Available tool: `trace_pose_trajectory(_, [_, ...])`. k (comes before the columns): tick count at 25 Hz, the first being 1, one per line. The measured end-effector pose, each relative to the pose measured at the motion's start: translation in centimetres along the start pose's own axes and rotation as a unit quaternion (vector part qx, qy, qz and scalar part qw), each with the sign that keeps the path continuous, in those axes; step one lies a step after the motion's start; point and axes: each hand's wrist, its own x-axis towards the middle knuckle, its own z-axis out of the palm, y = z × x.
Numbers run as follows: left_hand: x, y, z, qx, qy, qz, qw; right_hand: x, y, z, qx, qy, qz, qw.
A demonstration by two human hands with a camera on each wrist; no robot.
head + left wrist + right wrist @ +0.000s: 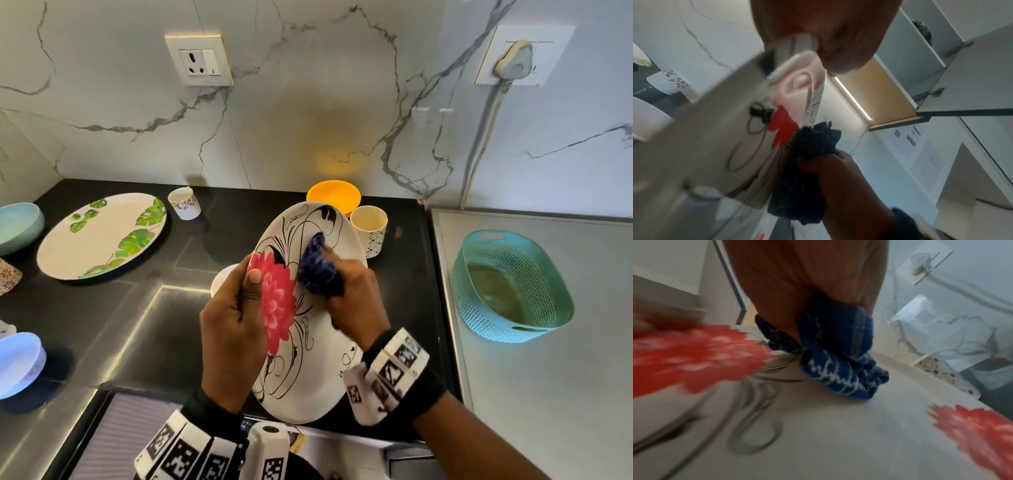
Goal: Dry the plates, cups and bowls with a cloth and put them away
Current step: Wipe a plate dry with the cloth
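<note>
A white oval plate (318, 346) printed with a red flower and black swirls is being held tilted above the near edge of the dark tabletop (130, 308), near the middle of the scene. Its left rim is being gripped by the left hand (233, 329), with the thumb lying on the red flower and the fingers curled behind the plate. A bunched blue cloth (318, 270) is being clutched in the right hand (356, 301) and pressed against the plate's face, just right of the flower; in the right wrist view the cloth (840, 363) is being shown touching the plate (828, 434). Just beyond the plate's far end, an orange bowl (334, 195) and a cream cup (370, 228) with a patterned base are being kept on the tabletop. Farther left, a small flowered cup (184, 202) is standing near the wall, and beside it a large oval plate with green leaves (99, 236) is lying flat. At the left edge, a pale blue bowl (19, 226) and, nearer, a white bowl (19, 363) are being seen partly cut off. On the steel surface to the right, well apart from the plate, a teal basket (513, 287) is resting.
</note>
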Motion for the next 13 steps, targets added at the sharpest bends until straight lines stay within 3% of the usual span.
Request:
trace_pose_trajectory(2, [0.0,-0.3,-0.2,0.005,0.004,-0.001,1.0,-2.8,-1.4,0.9,-0.014,-0.029,-0.04,0.999])
trace_pose_trajectory(4, [-0.1,-0.3,-0.4,-0.001,-0.003,-0.008,1.0,-2.6,-1.5,1.0,-0.034,-0.013,-0.066,0.997])
trace_pose_trajectory(9, [-0.7,0.2,-0.4,-0.018,-0.011,-0.003,1.0,2.4,1.2,-0.9,0.003,0.038,0.013,0.999])
trace_pose_trajectory(13, [-0.5,-0.3,-0.5,-0.017,-0.002,-0.005,1.0,-1.0,0.3,0.5,0.002,0.005,-0.013,1.0])
